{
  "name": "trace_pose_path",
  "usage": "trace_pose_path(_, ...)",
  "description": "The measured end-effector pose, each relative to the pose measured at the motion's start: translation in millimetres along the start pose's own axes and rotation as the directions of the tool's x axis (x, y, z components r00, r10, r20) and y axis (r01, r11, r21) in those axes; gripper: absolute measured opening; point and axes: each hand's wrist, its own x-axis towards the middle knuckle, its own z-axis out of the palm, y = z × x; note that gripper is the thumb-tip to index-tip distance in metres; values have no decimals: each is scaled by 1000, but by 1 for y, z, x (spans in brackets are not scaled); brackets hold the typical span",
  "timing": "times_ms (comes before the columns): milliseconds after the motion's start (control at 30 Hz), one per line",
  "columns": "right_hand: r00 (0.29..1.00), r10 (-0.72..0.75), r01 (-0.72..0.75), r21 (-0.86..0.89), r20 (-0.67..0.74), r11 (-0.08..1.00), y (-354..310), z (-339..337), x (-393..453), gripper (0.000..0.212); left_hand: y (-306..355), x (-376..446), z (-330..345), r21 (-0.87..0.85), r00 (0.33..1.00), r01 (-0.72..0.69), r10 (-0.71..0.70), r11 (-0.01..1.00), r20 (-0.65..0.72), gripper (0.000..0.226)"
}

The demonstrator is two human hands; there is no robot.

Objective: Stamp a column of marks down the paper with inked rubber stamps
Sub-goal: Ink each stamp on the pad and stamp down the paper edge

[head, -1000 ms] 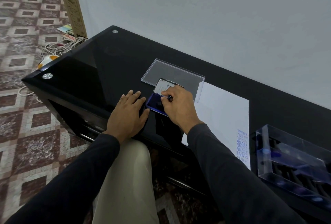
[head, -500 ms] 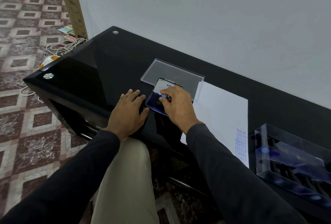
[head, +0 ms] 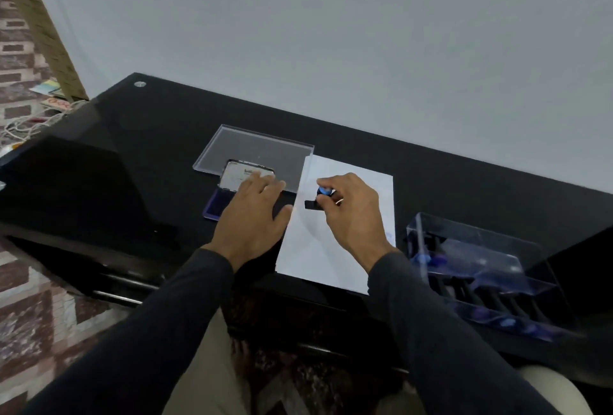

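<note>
The right hand point(head: 351, 212) pinches a small rubber stamp point(head: 319, 198) with a blue knob, fingers curled round it, holding it over the upper part of the white paper point(head: 326, 248). The left hand point(head: 253, 215) lies flat with fingers spread and relaxed on the open ink pad point(head: 229, 189), just left of the paper. A clear case of stamps point(head: 481, 268) sits on the black bench point(head: 132, 162), right of the paper.

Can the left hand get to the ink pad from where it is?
Probably yes. The left hand lies flat with its fingers over the open ink pad, apparently touching it, with nothing between them. The right hand holds the stamp above the paper, clear of it.
</note>
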Motion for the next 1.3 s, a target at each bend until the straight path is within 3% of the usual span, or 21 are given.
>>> trace_pose_path(300,988,149,-153,-88,-44,984,61,-64,-19,25,62,18,53,30,984,-157,153,987,94,51)
trace_pose_path(500,980,198,-201,-142,-37,969,87,-81,-25,30,92,21,76,14,973,-188,184,982,137,50)
trace_pose_path(1300,984,174,-161,-191,50,968,105,-71,-14,27,82,37,109,74,955,-218,197,973,220,51)
